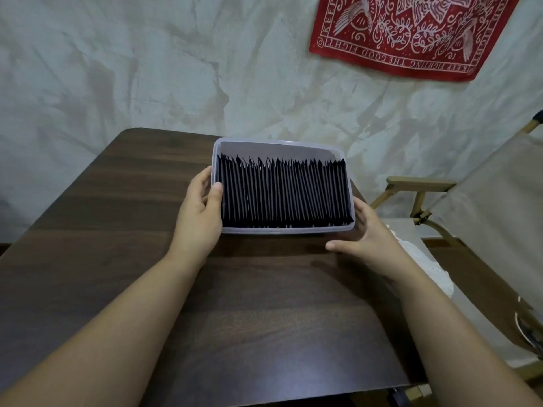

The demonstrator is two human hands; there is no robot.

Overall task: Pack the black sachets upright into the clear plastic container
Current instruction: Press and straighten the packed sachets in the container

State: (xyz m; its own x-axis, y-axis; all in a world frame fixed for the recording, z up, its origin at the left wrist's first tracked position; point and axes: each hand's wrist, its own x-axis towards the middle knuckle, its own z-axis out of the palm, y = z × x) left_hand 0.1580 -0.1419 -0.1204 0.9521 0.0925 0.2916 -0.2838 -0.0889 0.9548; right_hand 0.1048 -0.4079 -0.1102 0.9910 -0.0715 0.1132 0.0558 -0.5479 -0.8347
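Observation:
A clear plastic container (282,230) sits at the far middle of the dark wooden table (117,259). It is filled edge to edge with several black sachets (282,195) standing upright in a tight row. My left hand (199,212) grips the container's left end, thumb hooked over the rim against the first sachet, fingers behind the wall. My right hand (364,233) cups the right near corner from outside, with the thumb stretched along the table below the front wall and the fingers hidden behind the container.
A folding chair (470,195) with a wooden frame and beige fabric stands right of the table. White crumpled material (426,265) lies on its seat. A pale sheet covers the wall behind, with a red bandana (411,33) at the top right.

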